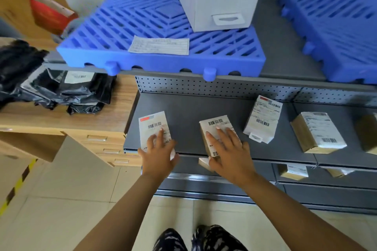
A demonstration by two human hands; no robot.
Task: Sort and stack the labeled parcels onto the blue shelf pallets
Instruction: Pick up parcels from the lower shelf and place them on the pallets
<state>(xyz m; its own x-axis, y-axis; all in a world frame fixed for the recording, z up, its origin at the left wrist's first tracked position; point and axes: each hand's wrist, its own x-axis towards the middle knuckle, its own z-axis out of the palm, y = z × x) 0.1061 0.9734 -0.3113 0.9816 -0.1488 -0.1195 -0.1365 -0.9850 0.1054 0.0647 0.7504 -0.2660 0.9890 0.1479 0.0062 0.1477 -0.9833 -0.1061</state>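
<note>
Two bare forearms, reaching to the grey lower shelf (183, 108). Left hand (158, 149): fingers spread and straight, resting flat on a white labeled parcel (153, 126) at the shelf's front edge, not clasping it. Right hand (226, 149): likewise flat on a brown labeled parcel (214, 125) overhanging that edge. Further parcels to the right: one white (263, 120), one brown (318, 132). Upper shelf: blue pallet (142, 26) bearing a white box (216, 0) and a paper slip (159, 45).

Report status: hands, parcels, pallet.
Left hand flat on white parcel, right hand on brown parcel, both on lower shelf. Blue pallet above holds white box, paper slip.
</note>
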